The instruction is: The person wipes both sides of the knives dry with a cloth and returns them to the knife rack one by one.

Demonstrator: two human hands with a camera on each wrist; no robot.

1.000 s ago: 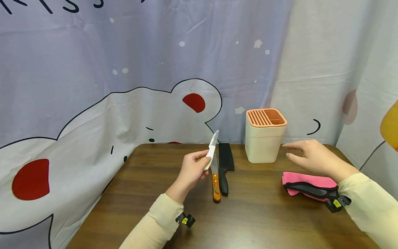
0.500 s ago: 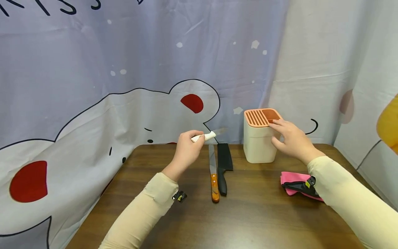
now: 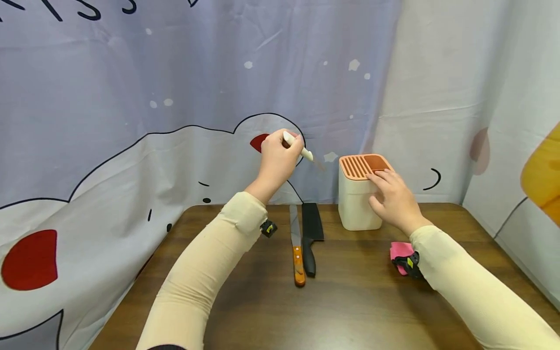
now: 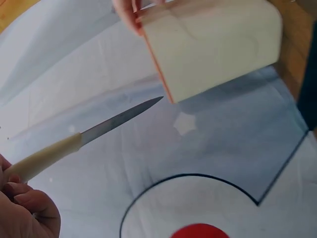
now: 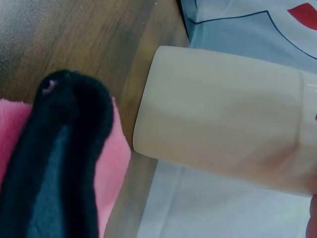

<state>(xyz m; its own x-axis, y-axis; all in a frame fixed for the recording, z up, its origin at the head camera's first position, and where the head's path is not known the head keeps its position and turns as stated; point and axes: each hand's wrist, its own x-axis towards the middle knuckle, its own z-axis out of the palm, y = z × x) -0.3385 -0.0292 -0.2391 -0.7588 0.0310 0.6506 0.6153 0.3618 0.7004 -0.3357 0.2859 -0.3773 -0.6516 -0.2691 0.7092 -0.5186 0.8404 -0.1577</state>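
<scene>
- White-handled knife (image 4: 81,141): off the table, up in front of the backdrop, left of the holder and apart from it in the head view; blade pointing down and right. Blade clear in the left wrist view, faint and blurred in the head view.
- Left hand (image 3: 280,153): raised, arm extended, grasping the knife handle between thumb and fingers; handle end projecting above the grip.
- Right hand (image 3: 395,199): arm extended, grasping nothing visible; fingers relaxed and resting on the holder's top rim, thumb by its front wall. Whether the fingertips dip into a compartment cannot be made out.
- Knife holder (image 3: 358,206): cream body, orange top with slots at left and compartments at right, partly covered by the right hand; upright on the table.
- Orange-handled knife (image 3: 297,253): flat on the table, beside the cleaver.
- Black cleaver (image 3: 312,226): flat, handle toward the person.
- Pink cloth (image 3: 400,249): right of the holder, mostly hidden by the right sleeve; a dark item (image 5: 64,163) on top, cut off and hard to identify.
- Table (image 3: 253,311): brown wood grain.
- Backdrop (image 3: 197,63): printed fabric; black lettering at top left, cropped, two S-shapes legible, the full word not.
</scene>
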